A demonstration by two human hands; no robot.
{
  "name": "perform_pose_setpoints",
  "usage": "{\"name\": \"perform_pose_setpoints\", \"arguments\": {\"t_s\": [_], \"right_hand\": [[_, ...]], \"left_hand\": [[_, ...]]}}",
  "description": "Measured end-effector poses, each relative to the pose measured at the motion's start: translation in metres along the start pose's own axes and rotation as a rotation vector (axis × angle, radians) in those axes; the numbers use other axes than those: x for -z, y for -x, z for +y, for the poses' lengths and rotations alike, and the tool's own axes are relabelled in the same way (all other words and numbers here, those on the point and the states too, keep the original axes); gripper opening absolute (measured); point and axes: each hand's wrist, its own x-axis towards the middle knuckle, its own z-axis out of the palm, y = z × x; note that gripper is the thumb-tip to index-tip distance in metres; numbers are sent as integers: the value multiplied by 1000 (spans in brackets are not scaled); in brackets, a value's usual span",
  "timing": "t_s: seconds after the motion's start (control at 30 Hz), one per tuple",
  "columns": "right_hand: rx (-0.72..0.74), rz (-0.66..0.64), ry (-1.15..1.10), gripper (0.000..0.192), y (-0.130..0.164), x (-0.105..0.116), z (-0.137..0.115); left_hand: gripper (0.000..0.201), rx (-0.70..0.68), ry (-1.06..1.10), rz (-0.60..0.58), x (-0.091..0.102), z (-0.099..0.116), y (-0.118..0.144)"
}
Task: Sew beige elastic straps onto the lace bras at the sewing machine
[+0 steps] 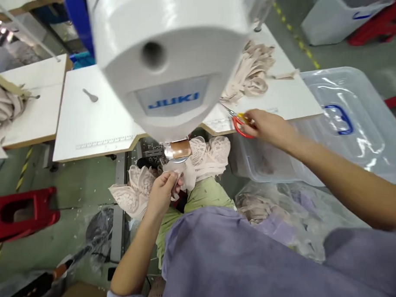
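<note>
My left hand [164, 188] pinches the edge of a pale beige lace bra [210, 155], just below the working end of a white sewing machine [174, 69]. The bra's lace cups spread out on both sides of the hand, over my lap. Held in my right hand [263, 126] is a pair of scissors [238, 124] with red and yellow handles. Their blades point left over the white table's front edge, towards the machine. What lies under the left fingertips is partly hidden.
A heap of beige strips [252, 72] lies on the white table [293, 97] behind the scissors. Clear plastic bins [357, 128] stand at the right, above a plastic bag of fabric [280, 212]. A red stool [23, 214] is on the floor at left.
</note>
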Motion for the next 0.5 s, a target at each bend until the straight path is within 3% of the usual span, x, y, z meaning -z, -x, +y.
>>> {"name": "perform_pose_setpoints", "arguments": {"t_s": [0.07,0.1,0.23,0.37,0.5], "right_hand": [[-54,-28,-202,33,47,1,-24],[-16,-100,-300,34,69,3,-39],[273,-176,-379,36,127,1,-101],[351,-106,-399,32,124,-9,-137],[373,-114,-424,31,109,-16,-142]], "left_hand": [[40,18,33,-19,4,0,2],[39,28,46,-32,5,1,2],[34,35,99,-46,6,4,4],[32,6,48,-54,4,3,3],[33,-15,-78,-48,6,-1,3]]}}
